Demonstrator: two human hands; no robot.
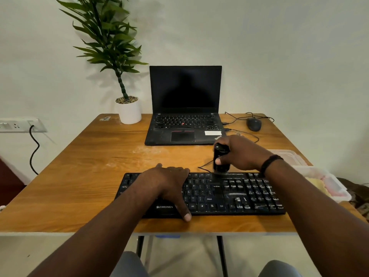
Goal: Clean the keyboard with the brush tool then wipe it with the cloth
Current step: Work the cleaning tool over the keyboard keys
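Right now the black plastic keyboard (235, 193) lies on the brown wooden table (79, 176). On it, the left hand (167, 186) rests flat and loose. The right hand (239, 154) grips the black brush tool (220, 158), standing on the keyboard's far edge.

- tabletop (83, 156): wood-grain, smooth, slight sheen
- keyboard (235, 194): black matt plastic, dusted with pale specks
- brush tool (220, 158): glossy black plastic
- plant pot (129, 112): smooth matt white

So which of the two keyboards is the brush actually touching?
The separate black full-size keyboard at the near table edge, held flat by the left hand. The right hand presses the black brush tool onto its top row; the laptop's built-in keyboard is untouched.
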